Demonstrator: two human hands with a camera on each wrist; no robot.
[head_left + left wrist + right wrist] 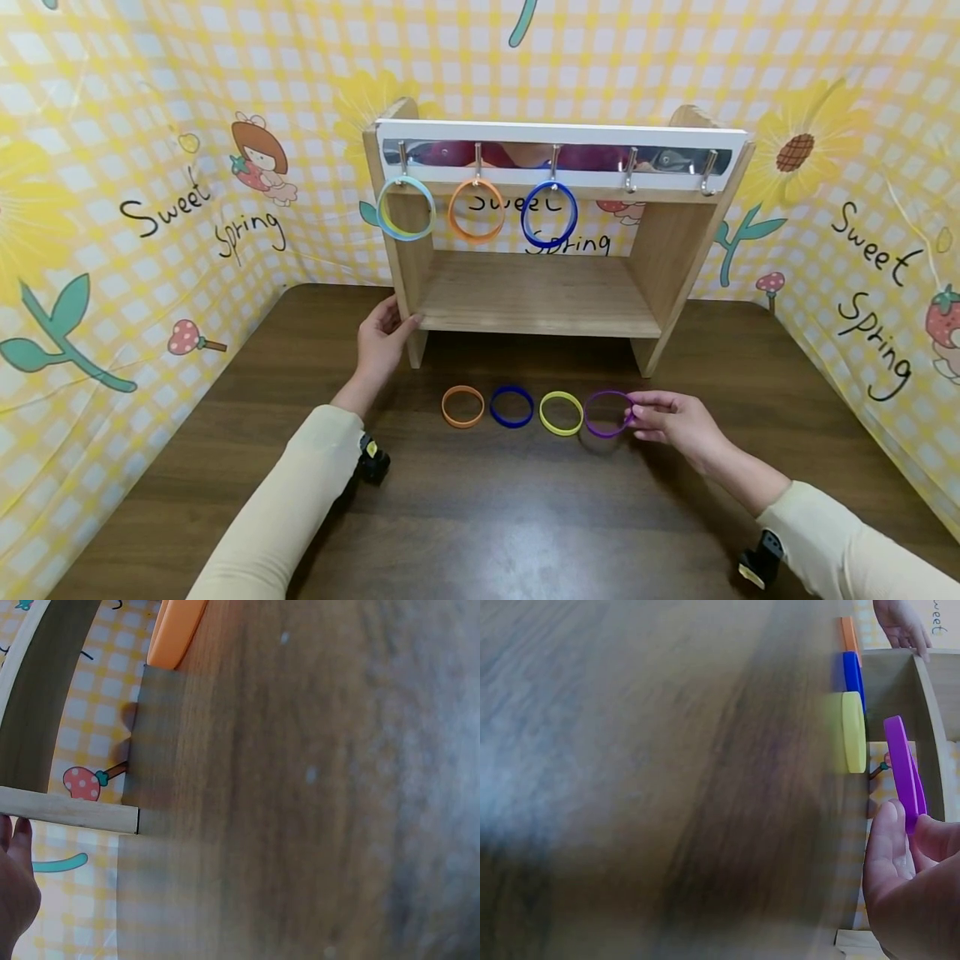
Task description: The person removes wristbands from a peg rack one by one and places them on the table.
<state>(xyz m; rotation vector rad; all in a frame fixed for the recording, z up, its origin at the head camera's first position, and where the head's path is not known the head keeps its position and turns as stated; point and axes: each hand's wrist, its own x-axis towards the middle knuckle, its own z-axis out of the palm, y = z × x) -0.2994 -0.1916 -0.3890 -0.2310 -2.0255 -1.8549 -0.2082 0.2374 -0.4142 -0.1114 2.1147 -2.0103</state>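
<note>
fingers [643, 410] of the right hand [675, 421] pinch the purple ring [607, 413] (three hang on hooks, three lie on the tabletop [525, 517]); left hand [381, 342] steadies the rack [540, 300]

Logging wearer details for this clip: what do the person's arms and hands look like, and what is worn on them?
Both arms wear long pale cream sleeves reaching the wrists. The left hand and right hand are bare, with no gloves or rings visible. A small black device with a yellow mark sits under each forearm.
</note>
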